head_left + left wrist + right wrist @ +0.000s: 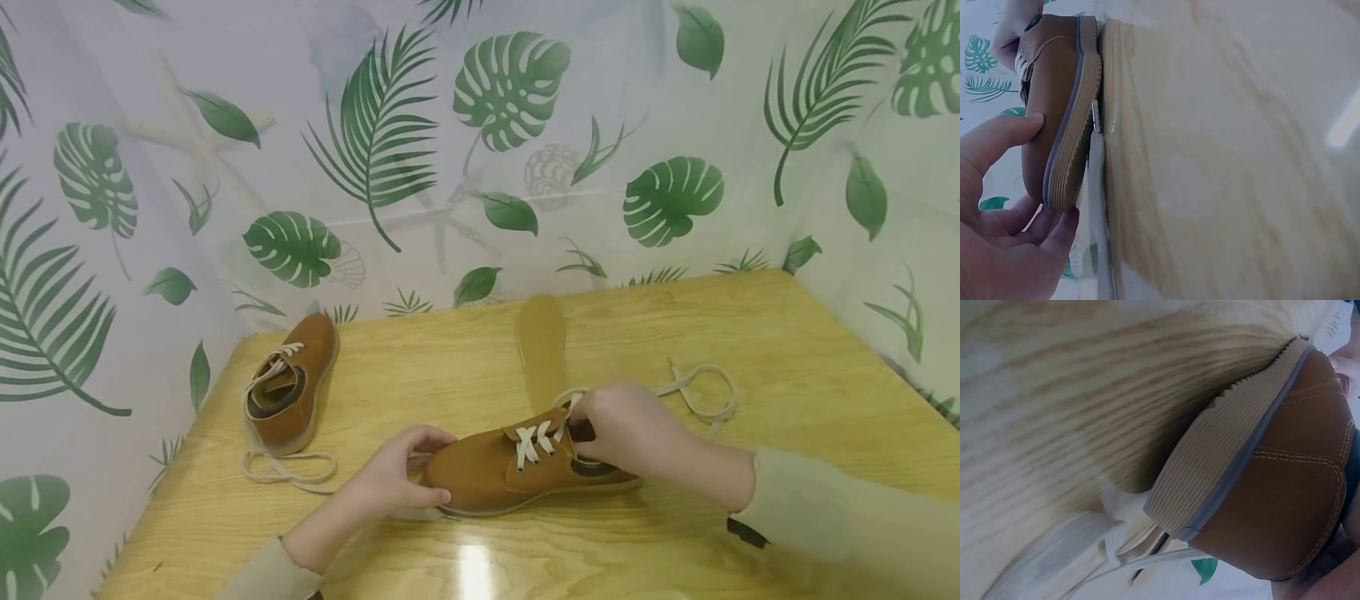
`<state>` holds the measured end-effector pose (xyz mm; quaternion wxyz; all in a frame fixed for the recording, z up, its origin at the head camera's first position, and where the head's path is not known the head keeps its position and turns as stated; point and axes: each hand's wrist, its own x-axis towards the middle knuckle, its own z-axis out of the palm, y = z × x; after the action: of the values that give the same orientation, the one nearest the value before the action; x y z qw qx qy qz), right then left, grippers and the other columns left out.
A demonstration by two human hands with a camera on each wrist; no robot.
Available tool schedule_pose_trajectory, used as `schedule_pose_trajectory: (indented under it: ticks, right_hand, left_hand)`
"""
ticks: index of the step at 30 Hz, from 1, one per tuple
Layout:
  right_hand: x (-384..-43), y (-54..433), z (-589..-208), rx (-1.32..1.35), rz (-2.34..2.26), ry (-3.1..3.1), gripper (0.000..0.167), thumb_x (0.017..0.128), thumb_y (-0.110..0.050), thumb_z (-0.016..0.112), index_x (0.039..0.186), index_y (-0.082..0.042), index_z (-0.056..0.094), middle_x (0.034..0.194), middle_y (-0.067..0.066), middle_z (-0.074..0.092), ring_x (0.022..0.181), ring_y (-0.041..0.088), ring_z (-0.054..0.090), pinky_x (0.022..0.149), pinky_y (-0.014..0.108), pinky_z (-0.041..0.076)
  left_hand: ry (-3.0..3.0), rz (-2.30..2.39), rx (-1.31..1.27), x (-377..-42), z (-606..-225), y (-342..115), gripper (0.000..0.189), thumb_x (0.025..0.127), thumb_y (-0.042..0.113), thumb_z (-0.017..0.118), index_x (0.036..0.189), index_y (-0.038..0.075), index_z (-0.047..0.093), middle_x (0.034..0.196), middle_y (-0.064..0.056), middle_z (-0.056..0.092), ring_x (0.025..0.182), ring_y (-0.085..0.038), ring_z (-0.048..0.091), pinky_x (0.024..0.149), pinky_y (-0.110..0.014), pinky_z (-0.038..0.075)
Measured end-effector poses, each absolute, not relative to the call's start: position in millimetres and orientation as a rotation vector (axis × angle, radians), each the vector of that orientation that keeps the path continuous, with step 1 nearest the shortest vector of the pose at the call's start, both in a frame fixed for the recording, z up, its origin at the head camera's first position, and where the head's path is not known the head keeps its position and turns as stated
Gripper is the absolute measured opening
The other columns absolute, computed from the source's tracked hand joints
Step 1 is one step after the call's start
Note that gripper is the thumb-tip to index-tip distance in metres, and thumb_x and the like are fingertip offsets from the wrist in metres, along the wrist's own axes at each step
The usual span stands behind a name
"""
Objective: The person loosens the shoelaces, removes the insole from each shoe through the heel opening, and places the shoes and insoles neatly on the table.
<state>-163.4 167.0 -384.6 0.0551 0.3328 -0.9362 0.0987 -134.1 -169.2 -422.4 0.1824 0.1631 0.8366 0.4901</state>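
Observation:
A brown leather shoe (480, 467) with cream laces lies sole down across the front of the table, toe to the left. My left hand (401, 475) holds its toe; in the left wrist view the thumb presses the near side and the fingers curl round the tip. My right hand (630, 429) reaches into the shoe's opening from above, its fingertips hidden inside behind the laced front. In the right wrist view the stitched heel (1272, 512) is close to that hand, and I cannot tell whether its fingers pinch anything inside.
A matching brown shoe (292, 387) stands at the table's left, its lace trailing forward. Behind the held shoe lies a tan insole (542, 337). One loose lace loop (712, 392) spreads to the right. A leaf-print cloth (570, 133) surrounds the back and sides of the wooden table.

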Motion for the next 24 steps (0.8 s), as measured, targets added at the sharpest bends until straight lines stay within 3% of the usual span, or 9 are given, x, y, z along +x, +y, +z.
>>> schedule_pose_trajectory:
  ticks: [9,17,24]
  right_hand:
    - [-162.4,163.2,-385.0,1.002,0.154,-2.878,0.019,0.076,-0.022,0.096,0.09,-0.018,0.083,0.091,-0.004,0.082,0.082,0.016,0.076,0.073,0.036,0.066]
    - [-158.6,160.6,-383.6,0.986,0.102,-2.84,0.019,0.076,-0.025,0.097,0.08,-0.019,0.079,0.079,-0.007,0.078,0.069,0.01,0.07,0.062,0.03,0.061]
    - [-157.7,159.6,-388.4,0.967,0.131,-2.835,0.034,0.077,-0.022,0.097,0.073,-0.017,0.064,0.068,-0.007,0.065,0.06,0.007,0.057,0.052,0.027,0.051]
  left_hand:
    - [2.356,1.371,0.472,-136.1,-420.2,-168.9,0.063,0.086,0.001,0.084,0.142,0.0,0.056,0.144,-0.018,0.06,0.14,-0.041,0.053,0.124,-0.058,0.042]
    - [2.342,1.376,0.474,-135.0,-419.7,-168.4,0.064,0.086,0.0,0.084,0.143,-0.001,0.055,0.145,-0.019,0.059,0.14,-0.042,0.052,0.125,-0.06,0.041]
    - [2.358,1.366,0.465,-135.7,-418.3,-167.5,0.063,0.086,0.0,0.084,0.142,0.0,0.055,0.143,-0.018,0.06,0.139,-0.041,0.053,0.125,-0.059,0.042]
